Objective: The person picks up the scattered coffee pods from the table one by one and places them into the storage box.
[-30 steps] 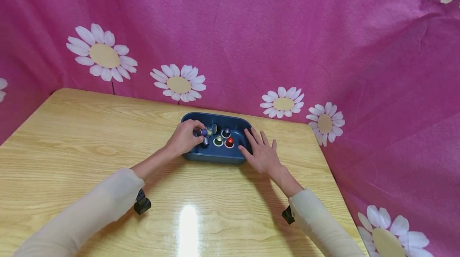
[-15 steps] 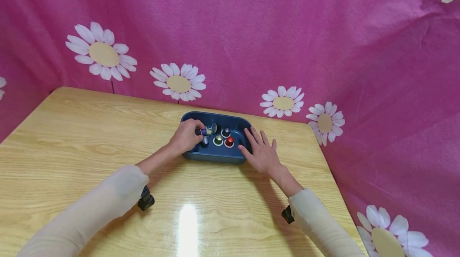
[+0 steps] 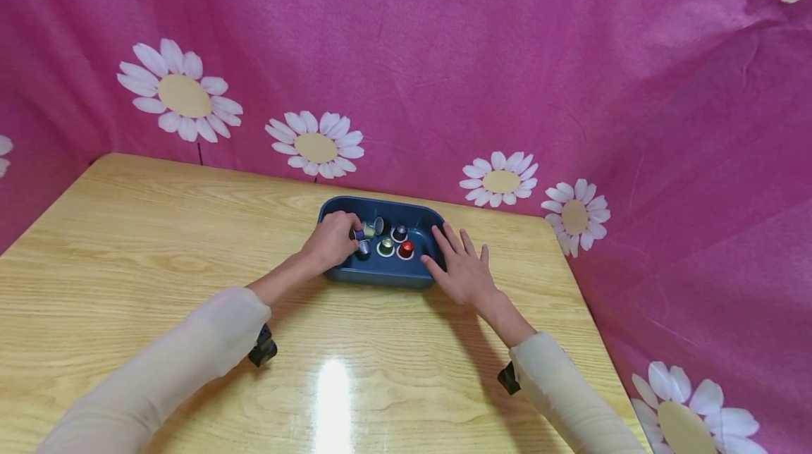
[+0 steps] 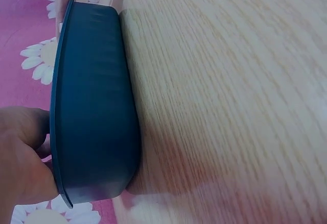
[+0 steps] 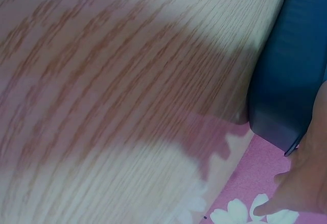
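A dark blue plastic tray holds several coffee capsules. Over its left end, my left hand pinches a purple coffee capsule between thumb and fingers. Right beside that one is a pale yellow-green capsule, with a dark capsule lying on its side behind it. Below the fingers lies a silvery blue capsule. Farther right, a green capsule, a red capsule and a dark purple capsule stand on their rims. My right hand rests with spread fingers at the tray's right end.
The tray stands near the back edge of a wooden table. Behind and to the right hangs a pink cloth printed with white daisies. In the left wrist view, the tray's outer wall hides the capsules.
My left forearm has shifted slightly right and forward, while the hand stays over the tray's left end with the purple capsule. The right hand keeps its place.
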Motion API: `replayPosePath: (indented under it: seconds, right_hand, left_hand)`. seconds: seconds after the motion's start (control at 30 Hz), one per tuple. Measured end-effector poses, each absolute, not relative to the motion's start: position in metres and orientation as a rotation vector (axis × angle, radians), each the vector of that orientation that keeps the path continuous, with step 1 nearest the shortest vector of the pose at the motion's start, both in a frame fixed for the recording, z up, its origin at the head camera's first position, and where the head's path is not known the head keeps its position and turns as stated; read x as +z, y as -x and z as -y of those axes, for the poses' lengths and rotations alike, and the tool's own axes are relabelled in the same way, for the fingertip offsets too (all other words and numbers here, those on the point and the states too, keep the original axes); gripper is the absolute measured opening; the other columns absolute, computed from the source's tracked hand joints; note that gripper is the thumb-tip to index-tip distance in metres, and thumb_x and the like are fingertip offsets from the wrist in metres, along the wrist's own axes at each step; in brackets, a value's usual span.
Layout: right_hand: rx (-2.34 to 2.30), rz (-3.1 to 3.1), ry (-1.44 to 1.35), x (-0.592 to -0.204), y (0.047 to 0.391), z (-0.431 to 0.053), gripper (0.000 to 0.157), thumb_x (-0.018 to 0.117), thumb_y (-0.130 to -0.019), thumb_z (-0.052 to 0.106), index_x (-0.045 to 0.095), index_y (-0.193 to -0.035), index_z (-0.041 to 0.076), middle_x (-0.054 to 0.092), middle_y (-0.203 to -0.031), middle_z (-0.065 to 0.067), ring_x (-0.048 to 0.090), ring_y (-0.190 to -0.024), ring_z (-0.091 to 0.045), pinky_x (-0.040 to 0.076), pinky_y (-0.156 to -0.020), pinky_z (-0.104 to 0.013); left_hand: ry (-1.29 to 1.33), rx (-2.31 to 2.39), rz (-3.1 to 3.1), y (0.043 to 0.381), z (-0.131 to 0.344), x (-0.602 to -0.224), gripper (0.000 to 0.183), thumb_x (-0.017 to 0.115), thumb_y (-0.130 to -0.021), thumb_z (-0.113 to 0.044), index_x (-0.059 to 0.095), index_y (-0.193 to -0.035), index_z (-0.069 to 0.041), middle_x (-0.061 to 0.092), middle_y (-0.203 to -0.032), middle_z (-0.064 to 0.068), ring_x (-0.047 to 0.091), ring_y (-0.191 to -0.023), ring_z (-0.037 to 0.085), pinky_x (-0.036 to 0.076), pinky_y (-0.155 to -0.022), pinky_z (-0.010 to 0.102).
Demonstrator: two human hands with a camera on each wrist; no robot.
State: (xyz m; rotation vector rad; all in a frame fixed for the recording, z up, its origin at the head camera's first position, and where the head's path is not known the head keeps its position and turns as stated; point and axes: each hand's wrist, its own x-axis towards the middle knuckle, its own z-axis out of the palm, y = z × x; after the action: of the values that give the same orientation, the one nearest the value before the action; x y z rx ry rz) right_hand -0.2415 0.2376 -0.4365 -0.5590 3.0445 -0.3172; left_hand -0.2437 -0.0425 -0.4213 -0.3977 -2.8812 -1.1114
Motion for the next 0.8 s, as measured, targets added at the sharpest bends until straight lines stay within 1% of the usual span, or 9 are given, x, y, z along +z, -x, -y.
replayPosePath:
  seconds: [0.1,0.23,0.47,0.8]
  right_hand:
    - [-0.317,-3.044,0.557,-0.4364,0.2414,-0.2377,0.072,0.037,-0.101,0.060,0.023,-0.160,0.021,0.016,-0.165,-0.006,0.010,-0.149,-0.038,0.005,-0.108,-0.073]
    - [-0.316,-3.042,0.554,-0.4364,0.2414,-0.2378,0.072,0.038,-0.101,0.060,0.023,-0.160,0.021,0.016,-0.165,-0.006,0.009,-0.150,-0.037,0.005,-0.108,-0.073]
    - [-0.324,-3.041,0.554,-0.4356,0.2411,-0.2377,0.072,0.037,-0.101,0.061,0.022,-0.161,0.022,0.016,-0.165,-0.005,0.010,-0.149,-0.038,0.005,-0.108,-0.073]
    - [-0.334,-3.040,0.554,-0.4371,0.2413,-0.2385,0.073,0.036,-0.101,0.062,0.022,-0.161,0.022,0.016,-0.165,-0.005,0.009,-0.150,-0.037,0.004,-0.108,-0.073]
  left_hand:
    - [0.409,-1.056,2.905,0.2444,0.0413,-0.4230,0.026,0.069,-0.090,0.000,0.067,-0.115,0.008,0.064,-0.112,0.020,0.058,-0.097,0.027,0.051,-0.084,0.041]
    - [0.428,-0.979,2.931,0.2443,0.0397,-0.4246,0.024,0.069,-0.089,-0.001,0.067,-0.111,0.006,0.063,-0.109,0.020,0.060,-0.098,0.028,0.052,-0.085,0.043]
    - [0.480,-0.874,2.957,0.2437,0.0382,-0.4245,0.014,0.067,-0.087,0.002,0.064,-0.100,0.005,0.061,-0.096,0.016,0.060,-0.085,0.027,0.053,-0.075,0.041]
    - [0.463,-0.816,3.035,0.2455,0.0354,-0.4257,0.006,0.065,-0.088,0.001,0.060,-0.089,-0.001,0.055,-0.086,0.011,0.055,-0.074,0.026,0.048,-0.066,0.036]
